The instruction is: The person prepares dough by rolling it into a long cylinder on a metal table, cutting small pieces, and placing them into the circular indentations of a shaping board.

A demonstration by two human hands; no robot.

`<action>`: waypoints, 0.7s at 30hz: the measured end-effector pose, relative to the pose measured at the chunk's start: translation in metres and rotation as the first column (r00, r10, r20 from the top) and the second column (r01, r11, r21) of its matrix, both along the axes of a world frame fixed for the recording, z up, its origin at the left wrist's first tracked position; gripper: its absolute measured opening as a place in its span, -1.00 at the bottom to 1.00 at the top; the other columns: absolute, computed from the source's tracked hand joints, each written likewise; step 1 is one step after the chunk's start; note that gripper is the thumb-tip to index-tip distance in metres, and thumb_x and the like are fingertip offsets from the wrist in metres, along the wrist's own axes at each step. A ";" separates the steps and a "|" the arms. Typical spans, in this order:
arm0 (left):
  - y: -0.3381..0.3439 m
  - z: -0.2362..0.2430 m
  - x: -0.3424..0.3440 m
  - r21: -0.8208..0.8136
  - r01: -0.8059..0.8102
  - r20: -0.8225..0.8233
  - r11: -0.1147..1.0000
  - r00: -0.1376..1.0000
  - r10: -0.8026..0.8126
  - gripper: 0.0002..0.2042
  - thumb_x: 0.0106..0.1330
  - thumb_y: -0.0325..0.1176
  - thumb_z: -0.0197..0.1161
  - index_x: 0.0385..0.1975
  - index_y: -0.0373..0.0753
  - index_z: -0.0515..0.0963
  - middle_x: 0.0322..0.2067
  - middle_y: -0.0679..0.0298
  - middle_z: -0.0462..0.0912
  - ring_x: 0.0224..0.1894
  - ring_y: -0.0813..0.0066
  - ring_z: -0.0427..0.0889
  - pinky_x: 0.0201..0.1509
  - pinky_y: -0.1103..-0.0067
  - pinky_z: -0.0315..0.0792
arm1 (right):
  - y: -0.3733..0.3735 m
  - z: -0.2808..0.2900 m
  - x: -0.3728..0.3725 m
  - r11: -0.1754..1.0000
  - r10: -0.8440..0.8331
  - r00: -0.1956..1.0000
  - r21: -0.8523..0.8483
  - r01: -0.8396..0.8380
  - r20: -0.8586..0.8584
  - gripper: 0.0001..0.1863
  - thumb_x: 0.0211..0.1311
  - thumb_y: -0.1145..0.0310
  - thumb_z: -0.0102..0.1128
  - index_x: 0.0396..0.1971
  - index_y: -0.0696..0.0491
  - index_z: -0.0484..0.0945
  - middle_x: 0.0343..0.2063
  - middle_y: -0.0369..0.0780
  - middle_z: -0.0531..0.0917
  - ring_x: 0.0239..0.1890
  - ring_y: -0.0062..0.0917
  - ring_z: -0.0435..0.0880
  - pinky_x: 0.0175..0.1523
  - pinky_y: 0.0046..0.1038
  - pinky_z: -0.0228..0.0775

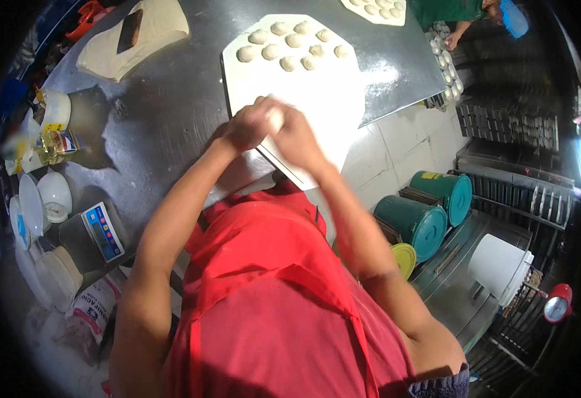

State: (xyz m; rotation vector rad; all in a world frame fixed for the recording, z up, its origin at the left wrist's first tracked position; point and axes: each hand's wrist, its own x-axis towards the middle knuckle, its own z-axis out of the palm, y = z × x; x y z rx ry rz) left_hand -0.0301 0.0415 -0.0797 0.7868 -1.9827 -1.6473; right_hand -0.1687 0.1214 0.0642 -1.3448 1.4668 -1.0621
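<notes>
Over the near part of a white, cut-cornered board (327, 99), my left hand (245, 127) and my right hand (295, 138) meet around a small piece of pale dough (275, 120). Both hands are curled on it, and their fingers are partly blurred. Several rounded dough balls (293, 41) sit in loose rows at the far end of the board. The board rests on a steel table (171, 99), its near end jutting past the table edge toward my red apron.
At the far left lies a big dough slab (161, 33) with a dark flat tool (130, 30) on it. A digital scale (105, 232), bowls and a yellow-labelled container (58, 144) line the left side. Another person's hand (452, 40) is at the far right, above green lidded bins (420, 229).
</notes>
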 end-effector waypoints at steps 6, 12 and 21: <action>0.015 0.027 -0.027 0.021 -0.172 0.463 0.985 0.875 0.143 -0.49 0.46 -0.44 0.12 0.37 -0.50 0.34 0.20 -0.32 0.55 0.18 -0.19 0.64 0.38 0.15 0.45 | -0.035 -0.089 -0.189 0.933 -0.325 0.840 -0.003 0.359 -0.434 -0.57 0.40 0.40 0.42 0.23 0.15 0.64 -0.12 -0.12 0.69 -0.20 -0.34 0.78 -0.02 -0.28 0.67; 0.029 0.024 -0.030 0.108 -0.236 0.453 0.966 0.876 0.164 -0.39 0.62 -0.52 0.06 0.63 -0.26 0.13 0.23 -0.08 0.55 0.07 0.32 0.73 0.19 0.41 0.64 | -0.061 -0.137 -0.227 0.946 -0.243 0.730 0.008 0.323 -0.639 -0.55 0.36 0.26 0.49 0.17 0.11 0.64 -0.04 0.00 0.70 -0.10 -0.17 0.78 0.06 -0.18 0.60; 0.008 0.088 -0.021 0.207 -0.147 0.284 0.967 0.955 0.085 -0.60 0.65 -0.41 0.11 0.40 -0.31 0.37 -0.04 0.10 0.69 -0.08 0.46 0.74 0.05 0.43 0.62 | -0.029 -0.027 -0.074 0.989 0.053 0.998 0.143 -0.048 -0.032 -0.69 0.38 0.34 0.50 -0.02 0.19 0.66 -0.10 -0.11 0.74 -0.17 -0.40 0.77 -0.04 -0.37 0.60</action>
